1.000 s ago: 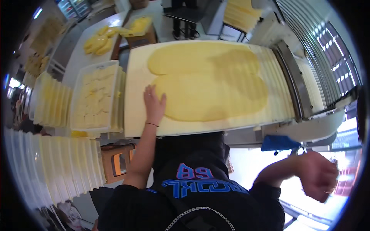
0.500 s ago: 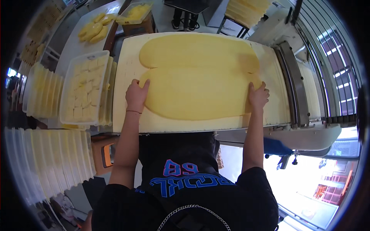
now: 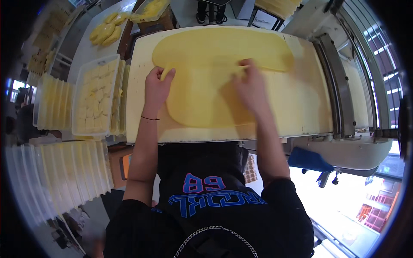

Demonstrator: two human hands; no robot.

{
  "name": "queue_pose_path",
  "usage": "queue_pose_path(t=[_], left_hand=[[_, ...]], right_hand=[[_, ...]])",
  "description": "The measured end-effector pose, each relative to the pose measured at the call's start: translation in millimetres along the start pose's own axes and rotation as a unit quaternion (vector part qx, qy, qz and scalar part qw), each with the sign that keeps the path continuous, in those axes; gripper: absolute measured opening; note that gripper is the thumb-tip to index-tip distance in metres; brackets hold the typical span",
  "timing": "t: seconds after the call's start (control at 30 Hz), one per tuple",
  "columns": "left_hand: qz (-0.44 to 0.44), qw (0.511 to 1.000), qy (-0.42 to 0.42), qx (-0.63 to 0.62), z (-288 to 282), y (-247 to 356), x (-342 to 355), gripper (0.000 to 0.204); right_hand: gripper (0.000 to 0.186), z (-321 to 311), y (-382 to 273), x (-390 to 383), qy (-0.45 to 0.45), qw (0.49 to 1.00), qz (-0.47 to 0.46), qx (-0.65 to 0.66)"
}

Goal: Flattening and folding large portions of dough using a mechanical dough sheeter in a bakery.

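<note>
Two long, rounded sheets of yellow dough lie on a pale belt-like work surface. The far dough sheet (image 3: pixel 223 47) stretches across the width. Overlapping or meeting it, the near dough sheet (image 3: pixel 202 99) is shorter, its right end pulled in beneath my right hand. My left hand (image 3: pixel 158 88) grips the near sheet's left edge between thumb and curled fingers. Over the right end of that sheet is my right hand (image 3: pixel 251 86), smeared by motion; whether its fingers hold the dough I cannot tell.
Left of the work surface stand a clear tub of dough pieces (image 3: pixel 95 99) and stacked trays (image 3: pixel 60 180). More dough lumps (image 3: pixel 105 33) lie on a side table. A metal roller housing (image 3: pixel 335 86) borders the right. Someone's shoes (image 3: pixel 211 18) show beyond the far edge.
My right hand has moved left, and the near sheet's right end has come inward with it. My left hand stays at the left edge, its fingers more curled. The whole view has shifted slightly.
</note>
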State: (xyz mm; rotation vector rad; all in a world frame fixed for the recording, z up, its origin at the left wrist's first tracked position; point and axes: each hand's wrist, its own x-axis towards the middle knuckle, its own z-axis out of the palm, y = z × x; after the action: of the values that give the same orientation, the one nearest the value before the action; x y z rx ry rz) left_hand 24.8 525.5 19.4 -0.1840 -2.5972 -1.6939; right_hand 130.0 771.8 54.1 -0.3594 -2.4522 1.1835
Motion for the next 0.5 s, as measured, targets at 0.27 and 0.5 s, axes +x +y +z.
queue_pose_path(t=[0.27, 0.5], left_hand=[[0.064, 0.971, -0.03, -0.229, 90.3, 78.5, -34.8, 0.016], [0.215, 0.947, -0.219, -0.097, 151.9, 55.0, -47.1, 0.024]], right_hand=[[0.041, 5.0, 25.8, -26.0, 0.082, 0.969, 0.084, 0.217], [0.028, -59.5, 97.4, -41.2, 0.165, 0.966, 0.177, 0.088]])
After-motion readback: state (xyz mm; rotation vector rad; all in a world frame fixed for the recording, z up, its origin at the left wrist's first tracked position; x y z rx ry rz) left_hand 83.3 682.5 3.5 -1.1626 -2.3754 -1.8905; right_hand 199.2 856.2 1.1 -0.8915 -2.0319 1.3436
